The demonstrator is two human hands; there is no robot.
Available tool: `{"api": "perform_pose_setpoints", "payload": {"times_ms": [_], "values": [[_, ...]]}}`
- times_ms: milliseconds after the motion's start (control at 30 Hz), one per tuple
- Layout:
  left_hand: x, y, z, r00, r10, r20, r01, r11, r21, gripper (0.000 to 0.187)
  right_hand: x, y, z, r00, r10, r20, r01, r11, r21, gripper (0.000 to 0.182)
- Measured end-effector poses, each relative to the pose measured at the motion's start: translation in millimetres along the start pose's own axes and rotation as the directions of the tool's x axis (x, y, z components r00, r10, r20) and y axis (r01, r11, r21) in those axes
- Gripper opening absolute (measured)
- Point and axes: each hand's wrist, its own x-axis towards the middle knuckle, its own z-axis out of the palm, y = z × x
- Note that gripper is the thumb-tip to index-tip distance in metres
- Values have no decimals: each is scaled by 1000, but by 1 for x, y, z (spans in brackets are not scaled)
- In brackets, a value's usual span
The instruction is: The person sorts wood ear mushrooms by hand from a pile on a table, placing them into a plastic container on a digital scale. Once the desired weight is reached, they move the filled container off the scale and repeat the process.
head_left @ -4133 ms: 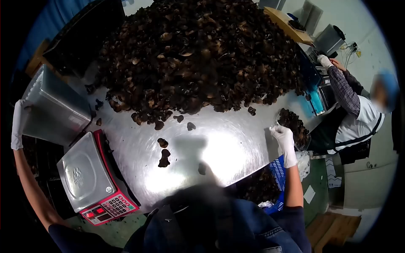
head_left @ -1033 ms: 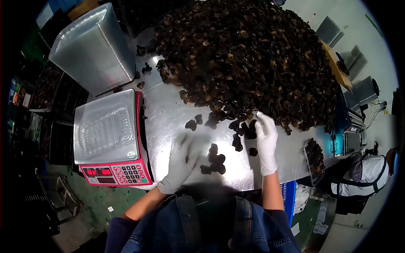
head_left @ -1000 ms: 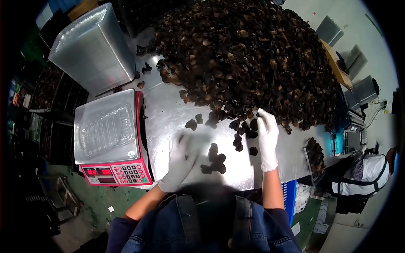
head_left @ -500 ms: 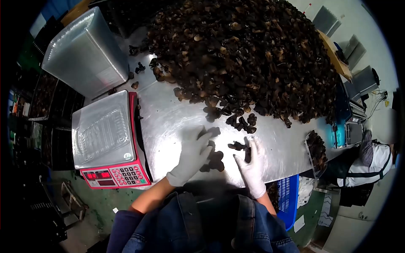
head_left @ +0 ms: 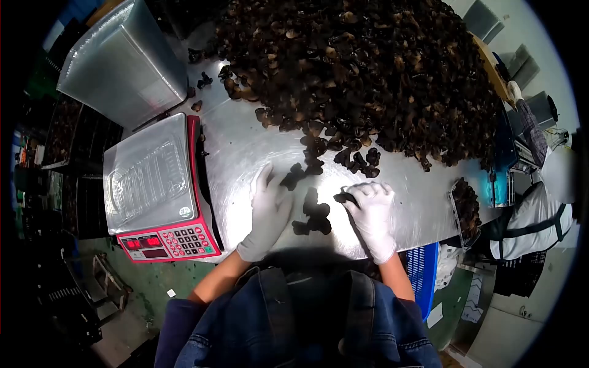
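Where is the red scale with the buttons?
In the head view, the red scale sits at the table's left edge, just left of the person's left hand, with a clear plastic tray on top.

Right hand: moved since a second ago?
Yes. The right hand has come back from the big mushroom heap toward the near table edge.

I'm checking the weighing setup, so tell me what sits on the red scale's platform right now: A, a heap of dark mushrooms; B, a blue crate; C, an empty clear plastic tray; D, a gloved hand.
C: an empty clear plastic tray lies on the red scale, with no mushrooms in it; both gloved hands are on the steel table instead.
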Motion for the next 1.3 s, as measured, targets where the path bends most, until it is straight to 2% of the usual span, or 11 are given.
{"api": "perform_pose_setpoints", "payload": {"times_ms": [233, 300, 367, 533, 633, 733, 767, 900, 933, 1000, 1300], "values": [[56, 20, 35, 989, 140, 39, -145, 968, 206, 52, -100, 36, -146, 739, 298, 605, -143, 946, -292, 62], [61, 10, 56, 992, 121, 26, -123, 978, 169, 47, -100, 29, -125, 823, 368, 433, -249, 919, -307, 63], [58, 7, 64, 969, 4, 248, -11, 1000, 26, 38, -99, 26, -81, 860, 470, 199, -502, 849, 164, 56], [27, 27, 21, 934, 198, 299, -214, 976, 24, 31, -64, -23, -12, 942, 258, 216, -291, 946, 141, 68], [12, 26, -2, 986, 157, 57, -160, 986, 50, 42, -35, -24, -42, 949, 171, 265, -182, 983, 16, 65], [-10, -2, 2, 995, 63, -72, -58, 996, 68, 49, -2, 38, -117, 967, 241, 77, -223, 955, -195, 28], [-14, -8, 5, 995, 47, -89, -40, 996, 79, 52, 19, 41, -162, 855, 510, -97, -504, 860, 74, 24], [-16, -10, 9, 999, 23, -34, -18, 992, 127, 55, 49, 123, -262, 424, 378, -823, -277, 919, 280, 31], [-15, -2, 9, 999, 41, -29, -37, 991, 131, 54, 49, 163, -264, 618, 182, -765, -469, 866, -173, 37], [-16, 2, 8, 999, 33, -19, -30, 988, 151, 54, 36, 252, -191, 942, 327, -80, -337, 912, -234, 41], [-15, -1, 10, 999, 49, 6, -49, 959, 279, 56, 142, 269, -224, 648, -31, -761, -296, 910, -289, 26]]}}
